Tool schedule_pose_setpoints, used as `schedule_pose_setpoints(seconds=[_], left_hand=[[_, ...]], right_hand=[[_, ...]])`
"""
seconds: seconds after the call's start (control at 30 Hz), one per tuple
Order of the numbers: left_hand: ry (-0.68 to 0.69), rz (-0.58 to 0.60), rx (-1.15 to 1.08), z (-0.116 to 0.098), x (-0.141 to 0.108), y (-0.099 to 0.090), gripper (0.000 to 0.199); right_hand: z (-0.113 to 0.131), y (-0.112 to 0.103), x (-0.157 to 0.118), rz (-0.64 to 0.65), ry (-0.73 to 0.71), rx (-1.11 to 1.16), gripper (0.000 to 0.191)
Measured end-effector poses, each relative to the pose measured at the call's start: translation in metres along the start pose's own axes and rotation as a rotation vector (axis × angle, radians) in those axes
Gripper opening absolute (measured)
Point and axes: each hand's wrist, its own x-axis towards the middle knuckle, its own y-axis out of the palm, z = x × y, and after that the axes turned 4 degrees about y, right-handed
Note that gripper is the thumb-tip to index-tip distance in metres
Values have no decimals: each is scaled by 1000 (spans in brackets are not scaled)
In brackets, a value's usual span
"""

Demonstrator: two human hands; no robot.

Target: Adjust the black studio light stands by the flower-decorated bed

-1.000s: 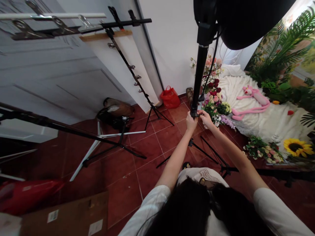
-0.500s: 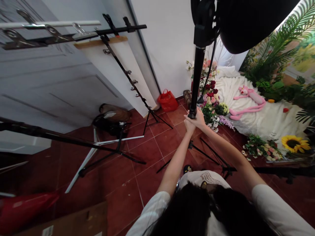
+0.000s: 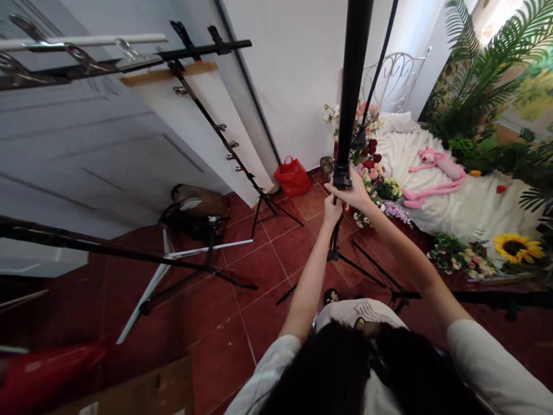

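Note:
A black light stand [image 3: 352, 86] rises in front of me and runs out of view at the top, with a cable [image 3: 380, 63] beside its pole. My right hand [image 3: 356, 192] is closed around the pole just under the black collar. Just below it, my left hand [image 3: 332, 211] wraps the thinner lower section of the same stand. Some fingers of both hands are hidden behind the pole. The stand's legs spread over the red tiles below my hands.
To the left are a black backdrop stand [image 3: 211, 124] with clips, a white board [image 3: 173, 98] and a red bag [image 3: 294, 176]. At right, a pink plush toy [image 3: 444, 167] lies on a white blanket [image 3: 397, 150] among flowers. Another black stand [image 3: 108, 248] crosses the left side.
The pole's collar has risen and the black lamp head has gone out of view at the top. My right hand has moved up with the collar; my hands, formerly overlapping, now sit one above the other.

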Motion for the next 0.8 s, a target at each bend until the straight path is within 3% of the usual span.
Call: schedule_pose_setpoints(seconds=[0.1,0.2,0.3,0.47,0.8], left_hand=[[-57,95,-36,5,7,1,79],[-72,86,-48,7,7,0,79],[-78,98,-40,3,5,-2,82],[-60,134,-48,-6,4,-3,85],[-62,178,-70,-5,3,-4,86]], right_hand=[[9,-7,-1,51,6,14,62],[7,-18,-10,102,13,0,69],[-7,-34,-29,186,6,-40,67],[-47,-51,-72,266,25,-143,47],[-100,-22,-113,386,154,-335,29]])
